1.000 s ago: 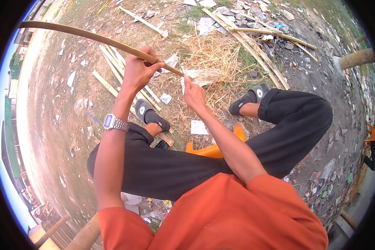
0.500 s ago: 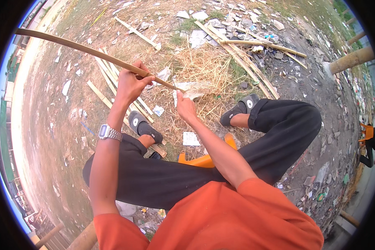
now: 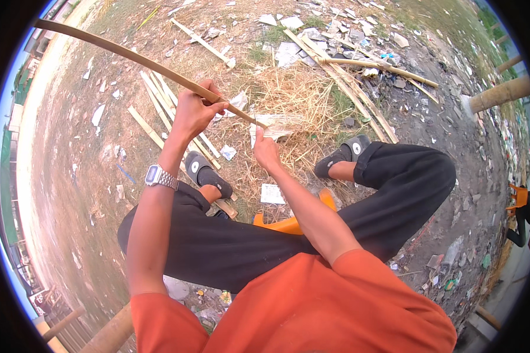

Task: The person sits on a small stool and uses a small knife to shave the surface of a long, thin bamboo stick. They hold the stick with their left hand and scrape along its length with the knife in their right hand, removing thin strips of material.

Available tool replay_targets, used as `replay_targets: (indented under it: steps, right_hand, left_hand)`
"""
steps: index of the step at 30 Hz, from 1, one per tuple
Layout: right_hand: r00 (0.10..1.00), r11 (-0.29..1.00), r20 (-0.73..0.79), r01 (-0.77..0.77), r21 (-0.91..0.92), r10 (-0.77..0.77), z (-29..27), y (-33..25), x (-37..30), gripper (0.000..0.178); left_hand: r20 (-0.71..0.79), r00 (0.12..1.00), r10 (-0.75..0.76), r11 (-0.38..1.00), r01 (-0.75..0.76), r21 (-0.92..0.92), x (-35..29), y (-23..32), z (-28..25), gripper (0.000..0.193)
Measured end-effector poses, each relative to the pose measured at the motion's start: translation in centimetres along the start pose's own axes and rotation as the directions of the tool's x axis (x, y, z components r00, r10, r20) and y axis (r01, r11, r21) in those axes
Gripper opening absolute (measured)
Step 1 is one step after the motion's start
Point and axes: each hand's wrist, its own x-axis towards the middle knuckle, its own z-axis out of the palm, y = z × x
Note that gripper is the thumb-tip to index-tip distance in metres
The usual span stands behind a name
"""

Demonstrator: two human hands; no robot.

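Observation:
A long, narrow bamboo strip slants from the upper left down to the middle of the view. My left hand, with a metal-banded watch on its wrist, is closed around it near the lower end. At that end my right hand is closed, its thumb against the strip. From its grip a thin, dark, blade-like tool shows edge-on; the rest of it is hidden by my fingers. Below both hands, dry straw and pale shavings lie on the ground between my feet.
Several bamboo strips lie left of my left foot, and longer ones lie at the far right. An orange plastic seat is under me. A thick bamboo post stands at right. Paper and rubble litter the ground.
The view has shifted slightly. My left hand has moved a little up and to the right, and the strip's far end is higher. My right hand stays at the strip's lower end.

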Motion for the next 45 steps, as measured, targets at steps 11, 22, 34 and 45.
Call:
replay_targets:
  steps: [11,22,34,45]
  right_hand:
    - [0.990,0.991,0.139,0.010,0.130,-0.028,-1.3,-1.4,-0.9,0.082]
    - [0.997,0.951,0.034,0.053,0.305,-0.067,-2.1,-1.8,-2.5,0.054]
    - [0.989,0.993,0.145,0.008,0.116,-0.025,-3.7,-2.6,-1.9,0.072]
    - [0.963,0.976,0.206,0.140,0.165,-0.172,-3.9,-4.7,-2.9,0.073]
  left_hand:
    - [-0.037,0.999,-0.008,1.000,0.007,-0.004,-0.3,-0.9,-0.3,0.017]
    - [-0.049,0.999,0.007,0.998,-0.010,-0.056,-0.4,0.6,0.9,0.018]
    - [-0.041,0.999,0.028,0.998,-0.030,-0.052,-0.3,0.0,0.5,0.017]
    - [-0.041,0.997,-0.062,0.998,0.060,-0.035,-0.4,-0.2,-0.3,0.019]
